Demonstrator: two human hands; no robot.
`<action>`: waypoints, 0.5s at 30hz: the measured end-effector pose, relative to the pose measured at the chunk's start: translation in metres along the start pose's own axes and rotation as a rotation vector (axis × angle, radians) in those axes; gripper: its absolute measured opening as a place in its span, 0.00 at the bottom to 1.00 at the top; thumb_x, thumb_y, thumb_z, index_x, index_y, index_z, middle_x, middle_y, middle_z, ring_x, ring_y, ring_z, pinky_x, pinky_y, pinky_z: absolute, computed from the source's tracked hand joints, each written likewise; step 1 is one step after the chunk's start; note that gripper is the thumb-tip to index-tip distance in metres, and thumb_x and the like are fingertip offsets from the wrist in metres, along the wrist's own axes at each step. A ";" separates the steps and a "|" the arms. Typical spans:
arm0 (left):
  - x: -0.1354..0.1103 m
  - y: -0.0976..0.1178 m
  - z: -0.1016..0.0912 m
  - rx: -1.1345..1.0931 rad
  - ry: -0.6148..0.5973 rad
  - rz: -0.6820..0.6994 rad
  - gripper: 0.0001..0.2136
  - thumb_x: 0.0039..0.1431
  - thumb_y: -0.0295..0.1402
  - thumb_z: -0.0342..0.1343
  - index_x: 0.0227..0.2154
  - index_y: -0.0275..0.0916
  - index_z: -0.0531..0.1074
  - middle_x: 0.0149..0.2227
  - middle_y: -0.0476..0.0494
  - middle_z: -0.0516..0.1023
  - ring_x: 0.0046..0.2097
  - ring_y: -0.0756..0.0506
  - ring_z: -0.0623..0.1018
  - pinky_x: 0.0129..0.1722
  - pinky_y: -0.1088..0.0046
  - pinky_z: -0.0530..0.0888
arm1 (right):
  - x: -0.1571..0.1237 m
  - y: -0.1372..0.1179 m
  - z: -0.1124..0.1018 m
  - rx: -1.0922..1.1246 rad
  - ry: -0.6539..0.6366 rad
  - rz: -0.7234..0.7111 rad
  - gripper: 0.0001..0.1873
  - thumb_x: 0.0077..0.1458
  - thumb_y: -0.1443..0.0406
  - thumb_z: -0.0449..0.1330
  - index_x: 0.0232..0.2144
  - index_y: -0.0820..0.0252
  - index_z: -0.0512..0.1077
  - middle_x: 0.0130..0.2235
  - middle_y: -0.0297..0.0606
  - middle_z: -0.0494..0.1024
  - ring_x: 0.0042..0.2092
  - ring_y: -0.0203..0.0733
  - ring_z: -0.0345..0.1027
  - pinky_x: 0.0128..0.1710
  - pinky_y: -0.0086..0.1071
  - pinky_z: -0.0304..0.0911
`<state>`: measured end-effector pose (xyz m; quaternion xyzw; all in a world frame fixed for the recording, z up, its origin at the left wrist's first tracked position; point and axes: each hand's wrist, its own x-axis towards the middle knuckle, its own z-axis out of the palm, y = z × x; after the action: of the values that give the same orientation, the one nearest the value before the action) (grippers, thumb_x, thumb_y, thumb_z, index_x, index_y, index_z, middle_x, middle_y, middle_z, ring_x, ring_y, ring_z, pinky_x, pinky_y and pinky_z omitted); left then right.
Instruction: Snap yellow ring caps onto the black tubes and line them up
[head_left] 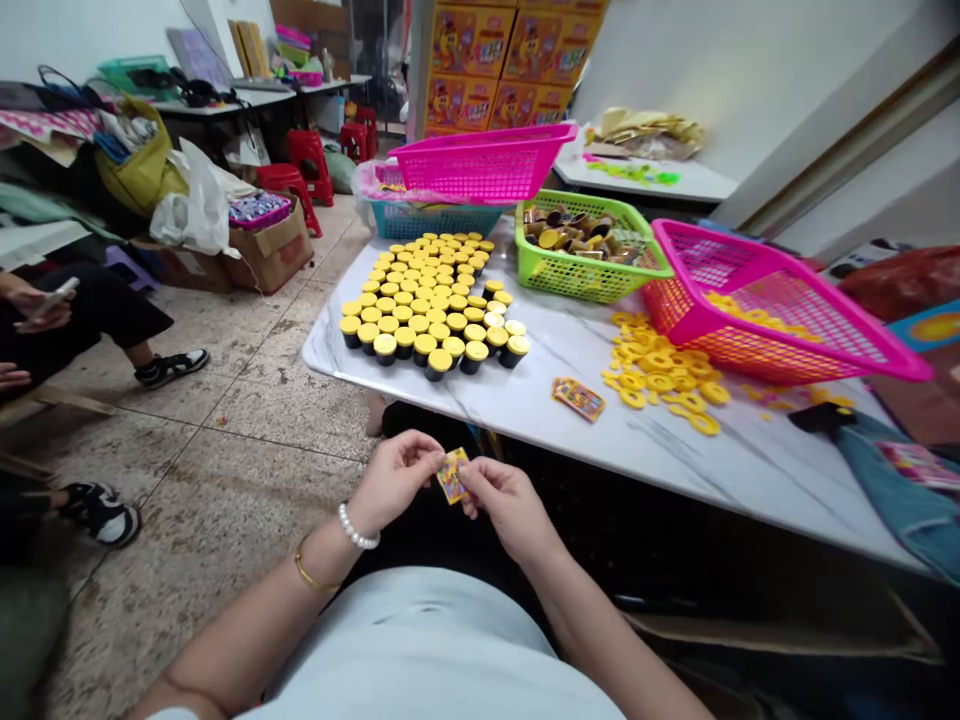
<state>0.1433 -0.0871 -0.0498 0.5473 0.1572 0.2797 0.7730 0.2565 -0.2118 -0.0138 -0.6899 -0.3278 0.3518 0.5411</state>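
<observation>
My left hand and my right hand meet over my lap, below the table's front edge. Both pinch one small colourful card between thumb and fingers. A pearl bracelet and a gold bangle circle my left wrist. On the white marble table lies a small stack of similar cards. Beyond it stands a block of several black jars with yellow lids. A pile of yellow rings spreads in front of a tipped pink basket.
A green basket holds dark and gold pieces. Another pink basket rests on a blue one at the table's far end. A seated person's legs and hand are at the left. Boxes, bags and red stools fill the back.
</observation>
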 end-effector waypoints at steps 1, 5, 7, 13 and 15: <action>-0.002 -0.001 0.002 -0.021 0.095 0.027 0.20 0.49 0.50 0.64 0.29 0.35 0.71 0.23 0.52 0.70 0.23 0.55 0.67 0.22 0.80 0.63 | 0.001 0.002 0.005 -0.010 0.075 -0.050 0.23 0.49 0.49 0.67 0.20 0.63 0.72 0.18 0.31 0.70 0.20 0.29 0.60 0.20 0.24 0.57; -0.017 -0.005 0.011 -0.083 0.223 0.084 0.21 0.55 0.52 0.58 0.28 0.35 0.72 0.18 0.54 0.64 0.19 0.55 0.63 0.18 0.81 0.58 | 0.001 0.005 0.019 -0.088 0.258 -0.175 0.24 0.54 0.47 0.62 0.24 0.62 0.74 0.20 0.33 0.72 0.20 0.31 0.62 0.20 0.25 0.60; -0.024 -0.007 0.014 -0.085 0.218 0.101 0.22 0.55 0.52 0.58 0.29 0.34 0.75 0.19 0.52 0.67 0.19 0.55 0.64 0.17 0.81 0.59 | -0.001 0.003 0.022 -0.162 0.285 -0.236 0.23 0.57 0.48 0.60 0.25 0.62 0.76 0.20 0.34 0.72 0.21 0.32 0.63 0.21 0.26 0.61; -0.029 -0.005 0.017 -0.084 0.250 0.155 0.17 0.55 0.47 0.61 0.31 0.34 0.78 0.23 0.51 0.68 0.20 0.56 0.66 0.17 0.81 0.61 | -0.007 0.001 0.024 -0.366 0.311 -0.453 0.19 0.60 0.56 0.58 0.23 0.60 0.74 0.21 0.33 0.72 0.24 0.33 0.65 0.25 0.27 0.61; -0.028 -0.003 0.016 -0.155 0.321 0.171 0.16 0.53 0.45 0.64 0.36 0.36 0.76 0.24 0.52 0.69 0.19 0.56 0.66 0.16 0.82 0.61 | -0.007 0.004 0.023 -0.423 0.343 -0.507 0.18 0.61 0.58 0.59 0.22 0.60 0.73 0.22 0.33 0.72 0.25 0.34 0.65 0.26 0.27 0.61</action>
<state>0.1311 -0.1170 -0.0488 0.4461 0.2094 0.4393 0.7511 0.2338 -0.2062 -0.0204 -0.7324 -0.4582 0.0102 0.5035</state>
